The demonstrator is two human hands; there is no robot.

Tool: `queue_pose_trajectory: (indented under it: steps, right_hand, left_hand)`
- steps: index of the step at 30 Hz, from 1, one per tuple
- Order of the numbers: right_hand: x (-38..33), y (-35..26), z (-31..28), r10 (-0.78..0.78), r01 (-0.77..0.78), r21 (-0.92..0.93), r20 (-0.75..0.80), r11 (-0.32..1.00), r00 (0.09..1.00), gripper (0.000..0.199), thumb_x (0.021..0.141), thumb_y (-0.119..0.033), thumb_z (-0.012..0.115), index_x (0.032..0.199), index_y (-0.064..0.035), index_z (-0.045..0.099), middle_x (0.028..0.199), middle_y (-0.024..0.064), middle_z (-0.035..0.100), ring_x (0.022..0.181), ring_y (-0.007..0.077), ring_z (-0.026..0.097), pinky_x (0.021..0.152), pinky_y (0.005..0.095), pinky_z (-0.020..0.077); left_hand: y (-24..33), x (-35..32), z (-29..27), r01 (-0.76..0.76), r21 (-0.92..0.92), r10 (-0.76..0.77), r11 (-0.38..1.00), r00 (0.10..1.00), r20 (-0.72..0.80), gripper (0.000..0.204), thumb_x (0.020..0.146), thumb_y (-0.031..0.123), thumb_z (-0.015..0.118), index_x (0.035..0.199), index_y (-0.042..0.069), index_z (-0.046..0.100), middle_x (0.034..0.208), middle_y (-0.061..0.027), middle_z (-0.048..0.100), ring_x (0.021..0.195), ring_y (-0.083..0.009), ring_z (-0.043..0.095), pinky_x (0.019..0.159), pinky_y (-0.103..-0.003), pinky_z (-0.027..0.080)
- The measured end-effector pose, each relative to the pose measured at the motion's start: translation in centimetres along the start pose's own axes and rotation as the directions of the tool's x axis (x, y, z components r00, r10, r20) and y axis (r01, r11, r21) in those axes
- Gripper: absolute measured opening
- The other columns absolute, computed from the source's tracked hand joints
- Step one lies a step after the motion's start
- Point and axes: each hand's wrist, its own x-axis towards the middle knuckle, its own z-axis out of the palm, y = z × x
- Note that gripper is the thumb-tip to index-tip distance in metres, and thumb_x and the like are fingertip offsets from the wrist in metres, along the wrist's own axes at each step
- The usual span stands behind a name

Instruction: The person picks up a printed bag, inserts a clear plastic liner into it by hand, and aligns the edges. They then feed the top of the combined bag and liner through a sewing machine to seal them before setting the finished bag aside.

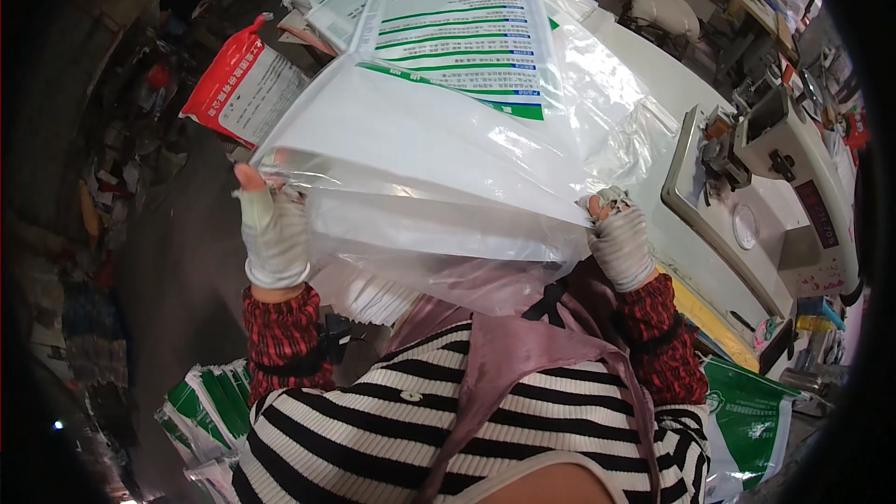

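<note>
Now clear bag between both hands' fingers.

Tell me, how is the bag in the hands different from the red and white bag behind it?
The held bag is white with green stripes and a clear liner; the red and white bag has a red edge. The held bag is lifted between left hand and right hand; the other lies untouched. Both carry printing.

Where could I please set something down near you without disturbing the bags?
The pale table is bare between the clear plastic liner and the sewing machine. Crowded: the sack both hands hold, and the bag stacks by the left elbow.
</note>
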Motion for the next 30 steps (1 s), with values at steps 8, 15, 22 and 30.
queue_pose_trajectory:
  steps: [8, 15, 22, 30]
  right_hand:
    - [-1.1, 0.3, -3.9, -0.032, 0.047, 0.092, -0.16, 0.995, 0.987, 0.015, 0.07, -0.004, 0.056, 0.081, -0.0126, 0.054, 0.079, 0.0071, 0.053, 0.079, 0.0263, 0.055, 0.067, 0.0396, 0.0447]
    - [-6.7, -0.6, -1.8, 0.404, -0.342, 0.859, 0.178, 0.382, 0.897, 0.03, 0.08, -0.01, 0.059, 0.109, -0.0017, 0.057, 0.092, 0.0173, 0.063, 0.084, 0.035, 0.06, 0.077, 0.0417, 0.0474]
    - [-21.1, -2.4, -1.8, 0.78, -0.559, 0.755, 0.102, 0.343, 0.617, 0.044, 0.085, -0.014, 0.061, 0.125, -0.0014, 0.049, 0.091, 0.0191, 0.065, 0.084, 0.0329, 0.064, 0.074, 0.0373, 0.0499]
    - [-25.6, -3.4, -7.9, 0.79, -0.877, 0.276, 0.386, 0.394, 0.477, 0.075, 0.076, -0.013, 0.061, 0.145, -0.0208, 0.031, 0.071, 0.0146, 0.062, 0.065, 0.0334, 0.062, 0.058, 0.0418, 0.0489]
  left_hand:
    - [-2.6, 6.7, 4.0, -0.079, -0.195, 0.005, 0.978, 0.935, -0.353, 0.032, 0.097, 0.035, 0.049, 0.078, 0.01, 0.055, 0.066, 0.0025, 0.052, 0.062, -0.0086, 0.051, 0.058, -0.025, 0.048]
    - [-15.0, 22.5, 27.2, -0.039, -0.206, 0.18, 0.978, 0.66, 0.73, 0.029, 0.099, 0.027, 0.04, 0.106, 0.003, 0.057, 0.1, -0.0081, 0.06, 0.093, -0.021, 0.055, 0.09, -0.028, 0.043]
    - [-39.1, 10.9, 38.6, -0.875, 0.342, -0.289, -0.343, 0.445, 0.847, 0.037, 0.095, 0.036, 0.046, 0.107, 0.004, 0.059, 0.104, -0.014, 0.061, 0.093, -0.0321, 0.06, 0.086, -0.04, 0.046]
    - [-39.5, 4.7, 38.5, -0.937, 0.085, -0.448, -0.339, 0.241, 0.861, 0.035, 0.094, 0.034, 0.048, 0.107, 0.004, 0.059, 0.102, -0.0134, 0.062, 0.091, -0.0309, 0.061, 0.085, -0.039, 0.047]
